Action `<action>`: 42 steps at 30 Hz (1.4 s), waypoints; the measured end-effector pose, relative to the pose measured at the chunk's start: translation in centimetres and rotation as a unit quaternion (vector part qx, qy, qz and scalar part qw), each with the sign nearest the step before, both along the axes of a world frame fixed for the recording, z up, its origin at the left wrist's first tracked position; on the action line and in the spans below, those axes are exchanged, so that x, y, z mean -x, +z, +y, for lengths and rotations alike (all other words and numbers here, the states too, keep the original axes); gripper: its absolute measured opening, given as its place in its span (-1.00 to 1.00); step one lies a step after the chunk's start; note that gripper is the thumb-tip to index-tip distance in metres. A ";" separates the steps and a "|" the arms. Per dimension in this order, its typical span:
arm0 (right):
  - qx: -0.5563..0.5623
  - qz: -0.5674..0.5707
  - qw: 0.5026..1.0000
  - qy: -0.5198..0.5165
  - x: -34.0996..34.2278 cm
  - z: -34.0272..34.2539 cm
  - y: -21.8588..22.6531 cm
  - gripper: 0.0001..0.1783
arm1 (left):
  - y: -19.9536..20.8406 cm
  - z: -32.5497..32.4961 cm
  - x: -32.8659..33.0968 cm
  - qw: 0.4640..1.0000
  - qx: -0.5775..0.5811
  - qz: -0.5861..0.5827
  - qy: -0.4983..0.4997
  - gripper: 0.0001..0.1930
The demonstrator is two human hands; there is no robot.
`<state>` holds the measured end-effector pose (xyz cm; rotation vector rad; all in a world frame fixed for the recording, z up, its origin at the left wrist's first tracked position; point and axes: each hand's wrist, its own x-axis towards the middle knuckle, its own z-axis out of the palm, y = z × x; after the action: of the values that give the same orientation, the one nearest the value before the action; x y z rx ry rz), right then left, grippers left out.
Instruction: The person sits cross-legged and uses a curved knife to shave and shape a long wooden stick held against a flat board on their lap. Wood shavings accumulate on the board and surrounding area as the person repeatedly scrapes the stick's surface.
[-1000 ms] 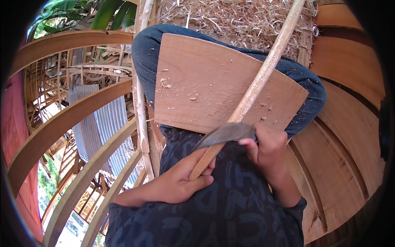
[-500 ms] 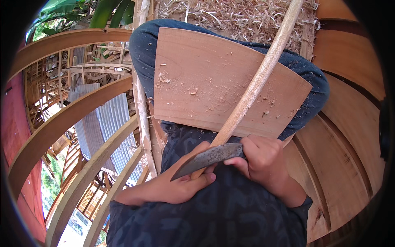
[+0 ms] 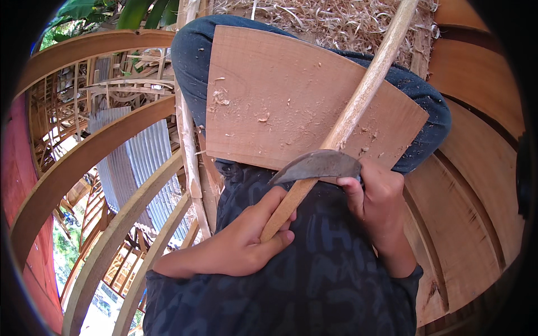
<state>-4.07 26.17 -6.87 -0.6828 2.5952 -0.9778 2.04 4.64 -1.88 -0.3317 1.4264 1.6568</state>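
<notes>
Here, you are sitting with your legs folded, and both of your hands are working close together in front of your body. Your left hand (image 3: 246,241) is grasping a long, round, pale-brown wooden stick (image 3: 357,106) near its lower end, with the fingers curling around it and the thumb lying along its near side. From that grip the stick is slanting away from you, up and to the right, and running out past the top edge of the view. Your right hand (image 3: 382,193) is clenching a knife by its handle, which your fist is mostly hiding. The knife's broad, curved, dark-grey metal blade (image 3: 322,164) is reaching leftward from that fist and crossing over the stick just beyond your left fingers; you cannot tell whether its edge is cutting in.

Farther out from both grips, a flat, light-brown wooden board (image 3: 274,95) with curved sides is resting across your dark-blue trousers (image 3: 190,73), with small chips scattered on it. Beyond the board, curly pale wood shavings (image 3: 336,22) are lying in a heap. Left of your left hand, curved brown wooden ribs (image 3: 95,141) are arching; right of your right hand, broad brown planks (image 3: 482,185) are curving upward.
</notes>
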 end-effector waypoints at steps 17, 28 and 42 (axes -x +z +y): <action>-0.012 0.022 0.999 -0.025 0.3 0.9 -2.0 -0.41 | 0.5 -0.8 1.0 0.995 -0.040 -0.083 -0.025 -0.79; 0.003 0.007 1.000 0.001 -0.2 -0.2 -0.1 -0.48 | -0.3 0.2 -0.6 0.998 -0.004 0.059 0.038 -0.77; 0.006 -0.035 0.999 -0.042 1.7 0.9 -1.4 -0.47 | 0.4 -0.5 0.5 0.997 -0.032 -0.061 -0.021 -0.79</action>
<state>-5.75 27.05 -8.32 -0.5376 2.5774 -1.0235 1.58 4.12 -1.53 -0.3586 1.2777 1.6177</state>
